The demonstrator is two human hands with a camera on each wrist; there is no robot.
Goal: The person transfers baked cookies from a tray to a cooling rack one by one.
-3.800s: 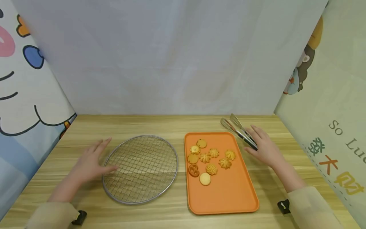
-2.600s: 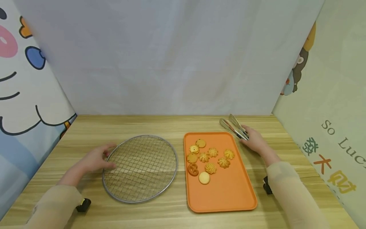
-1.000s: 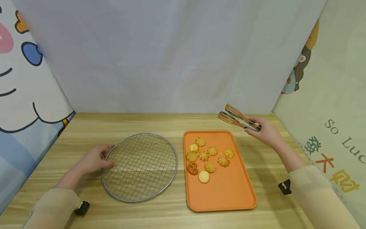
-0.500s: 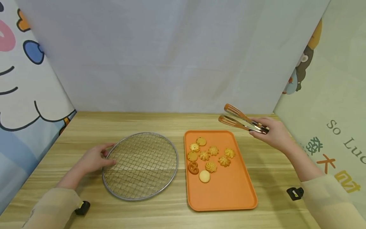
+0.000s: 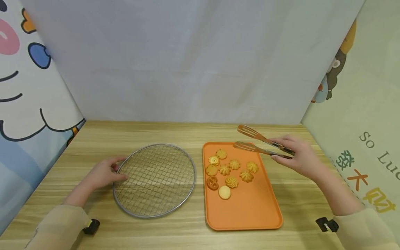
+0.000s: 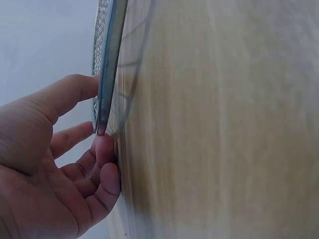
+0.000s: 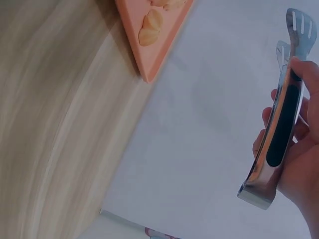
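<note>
My left hand holds the near-left rim of a round wire mesh rack. In the left wrist view the thumb lies over the rack's rim, with fingertips under it and that edge raised a little off the table. My right hand grips metal tongs by their black-inlaid handles. Their slotted ends are spread apart and point left, over the far right part of an orange tray. Nothing is between them. Several cookies sit on the tray, among them a pretzel-shaped one and a plain round one.
The rack and tray lie side by side on a wood-grain table, a narrow strip between them. A pale cloth wall rises behind the table's far edge. Printed panels stand at left and right.
The left hand came to the rack's rim and took hold. The right hand picked up the tongs from the table, lifted them, and lowered them toward the tray. Rack and cookies stay put.
</note>
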